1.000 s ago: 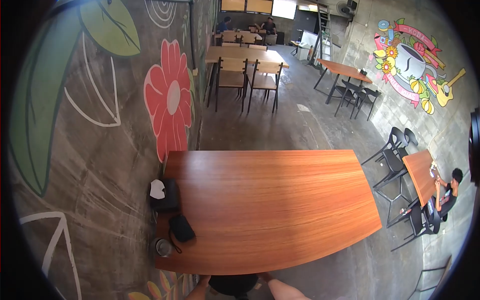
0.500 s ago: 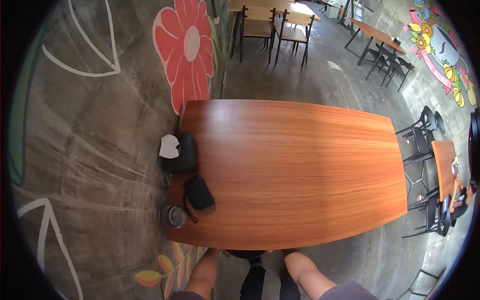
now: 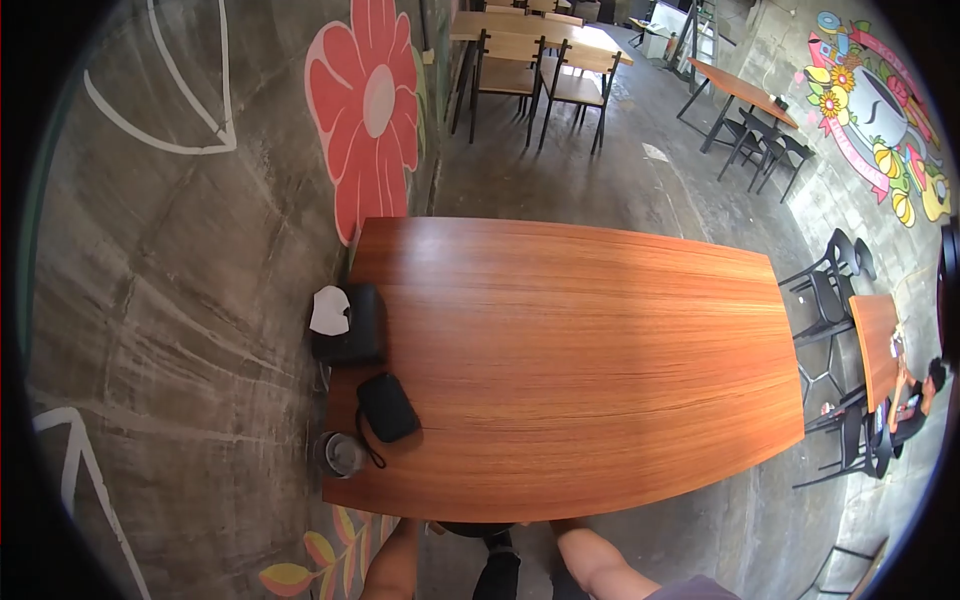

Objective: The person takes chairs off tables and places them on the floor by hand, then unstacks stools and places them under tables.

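My left forearm (image 3: 392, 562) and my right forearm (image 3: 602, 562) reach forward to the near edge of the wooden table (image 3: 580, 370). Both hands are hidden beneath the tabletop, so neither the fingers nor anything in them shows. Between the forearms, a dark rounded seat (image 3: 478, 529) with bits of light wood beside it peeks out under the edge. On the table's left side lie a small black pouch (image 3: 388, 407) with a wrist strap, a glass-like round container (image 3: 343, 455) and a black tissue box (image 3: 362, 325) with a white tissue (image 3: 330, 311) sticking out.
A concrete wall (image 3: 200, 300) with a painted red flower (image 3: 378, 100) runs along the left. Wooden chairs (image 3: 505, 75) stand beyond the far end. At right, a person (image 3: 910, 415) sits by another table (image 3: 876, 345) with black chairs (image 3: 830, 285).
The view has tilted up slightly, so the table and the things on it sit lower in the frame. My forearms stay at the near edge, and the objects on the table have not moved.
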`<move>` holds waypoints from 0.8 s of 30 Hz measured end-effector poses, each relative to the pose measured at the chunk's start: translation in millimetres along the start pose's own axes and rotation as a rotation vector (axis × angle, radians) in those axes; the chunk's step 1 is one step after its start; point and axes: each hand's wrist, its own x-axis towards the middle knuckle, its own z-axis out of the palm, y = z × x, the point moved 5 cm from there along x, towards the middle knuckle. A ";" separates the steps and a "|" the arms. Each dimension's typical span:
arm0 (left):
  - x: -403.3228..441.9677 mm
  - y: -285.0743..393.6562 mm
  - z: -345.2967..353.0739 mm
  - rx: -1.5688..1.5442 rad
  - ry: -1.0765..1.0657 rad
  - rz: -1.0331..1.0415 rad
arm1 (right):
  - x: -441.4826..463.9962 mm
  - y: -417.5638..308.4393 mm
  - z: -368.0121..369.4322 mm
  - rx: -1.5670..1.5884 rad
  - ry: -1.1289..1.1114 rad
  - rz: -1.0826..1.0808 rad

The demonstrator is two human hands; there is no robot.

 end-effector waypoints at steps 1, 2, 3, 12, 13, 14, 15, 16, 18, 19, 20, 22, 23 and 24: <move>-1.6 -2.3 0.9 0.002 0.002 0.002 | 3.3 0.9 2.4 0.003 0.002 -0.003; -1.5 -3.3 1.7 0.002 0.003 0.005 | 6.3 1.8 3.9 0.006 0.005 -0.006; -1.6 -3.7 1.9 0.002 0.005 0.014 | 12.8 1.2 7.4 0.007 0.009 -0.018; -7.6 -1.8 -0.7 -0.008 0.029 0.108 | 93.4 -12.1 41.2 0.095 0.060 -0.173; -10.0 -3.0 0.2 -0.008 0.031 0.122 | 104.7 -17.0 46.1 0.101 0.070 -0.195; -12.7 -4.2 1.8 -0.007 0.032 0.138 | 112.0 -18.1 49.5 0.109 0.077 -0.206; -14.5 -6.9 1.9 -0.009 0.038 0.156 | 119.2 -22.0 52.8 0.119 0.084 -0.225; -20.0 -9.6 2.4 -0.013 0.042 0.181 | 127.1 -26.8 56.1 0.129 0.091 -0.245; -26.1 -13.9 4.1 -0.013 0.046 0.218 | 134.8 -29.5 61.6 0.158 0.097 -0.271; -30.3 -16.3 5.8 -0.013 0.047 0.237 | 137.8 -28.6 62.6 0.168 0.098 -0.280; -32.9 -17.7 7.8 -0.016 0.049 0.250 | 139.9 -26.5 64.2 0.184 0.101 -0.290; -38.9 -21.1 11.9 -0.022 0.050 0.272 | 136.9 -19.2 65.1 0.217 0.101 -0.302; -40.8 -22.1 14.5 -0.022 0.051 0.283 | 136.4 -15.5 65.3 0.231 0.099 -0.309; -43.5 -23.6 16.6 -0.021 0.052 0.287 | 135.5 -11.6 66.0 0.250 0.097 -0.314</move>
